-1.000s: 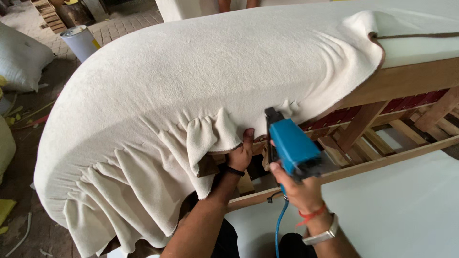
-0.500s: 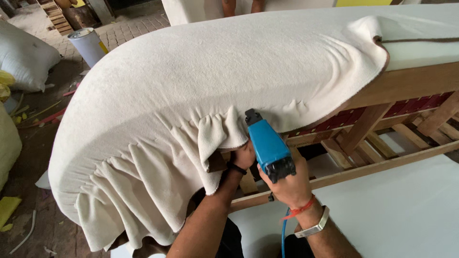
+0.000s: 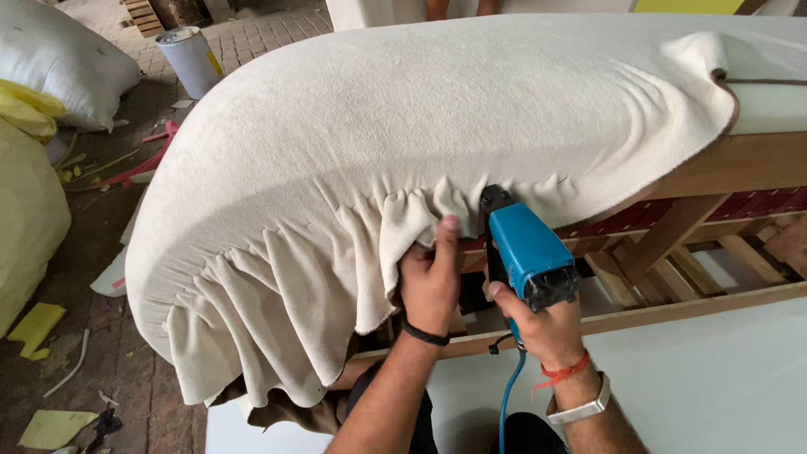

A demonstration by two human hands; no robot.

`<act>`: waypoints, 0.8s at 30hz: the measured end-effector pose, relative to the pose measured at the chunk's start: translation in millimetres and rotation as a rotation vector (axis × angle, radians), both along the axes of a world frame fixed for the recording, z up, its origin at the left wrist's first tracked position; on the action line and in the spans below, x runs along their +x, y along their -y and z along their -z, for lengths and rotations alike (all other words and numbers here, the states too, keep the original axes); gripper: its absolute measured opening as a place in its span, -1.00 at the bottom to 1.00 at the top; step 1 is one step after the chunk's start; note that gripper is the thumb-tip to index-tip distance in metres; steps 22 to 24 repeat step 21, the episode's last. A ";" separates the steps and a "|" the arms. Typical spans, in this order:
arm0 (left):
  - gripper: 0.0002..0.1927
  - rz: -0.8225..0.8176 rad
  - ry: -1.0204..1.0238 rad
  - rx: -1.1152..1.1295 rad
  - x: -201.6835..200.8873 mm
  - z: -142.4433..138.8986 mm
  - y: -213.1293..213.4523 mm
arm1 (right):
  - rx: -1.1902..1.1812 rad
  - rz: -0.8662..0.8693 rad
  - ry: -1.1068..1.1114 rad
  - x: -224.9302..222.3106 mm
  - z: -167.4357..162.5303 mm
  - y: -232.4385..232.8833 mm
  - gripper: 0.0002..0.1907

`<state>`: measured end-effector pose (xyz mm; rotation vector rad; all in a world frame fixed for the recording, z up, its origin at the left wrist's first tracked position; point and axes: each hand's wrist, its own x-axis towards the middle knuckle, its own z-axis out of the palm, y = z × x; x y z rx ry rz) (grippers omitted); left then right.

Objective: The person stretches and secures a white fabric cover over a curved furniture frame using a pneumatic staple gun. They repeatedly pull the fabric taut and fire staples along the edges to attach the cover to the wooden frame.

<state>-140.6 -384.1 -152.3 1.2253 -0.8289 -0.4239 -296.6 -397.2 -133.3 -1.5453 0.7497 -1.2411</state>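
Note:
A cream fabric cover [image 3: 403, 134] drapes over a rounded padded furniture arm on a wooden frame [image 3: 740, 164]. Its lower edge hangs in gathered pleats [image 3: 286, 286]. My left hand [image 3: 430, 282] pinches a fold of the fabric against the frame's underside. My right hand [image 3: 542, 324] grips a blue pneumatic staple gun [image 3: 523, 245]. The gun's black nose presses against the fabric edge just right of my left fingers. A blue hose [image 3: 507, 403] runs down from the gun.
A white panel [image 3: 714, 378] lies under the frame at the lower right. Wooden slats [image 3: 740, 252] show beneath the frame. On the dirt floor at the left are stuffed white and yellow sacks [image 3: 34, 202], a metal can [image 3: 192, 59] and yellow foam scraps [image 3: 50, 424].
The staple gun has swung left and up until its nose meets the fabric edge beside my left hand. My left hand has kept its hold on the fold.

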 end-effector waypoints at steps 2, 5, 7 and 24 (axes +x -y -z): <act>-0.42 -0.097 0.070 0.214 -1.8 19.6 4.8 | -0.091 0.007 -0.022 -3.3 7.1 -3.3 -0.70; -0.28 -0.092 0.035 0.378 27.0 57.2 17.2 | -0.330 -0.004 -0.062 0.0 20.4 -5.1 -0.86; -0.34 0.021 0.029 0.356 40.7 78.2 32.3 | -0.445 -0.004 -0.110 8.2 27.2 -3.1 -0.84; -0.27 0.028 0.115 0.130 46.2 93.8 37.7 | -0.041 0.062 -0.029 3.4 -2.2 -12.8 -0.64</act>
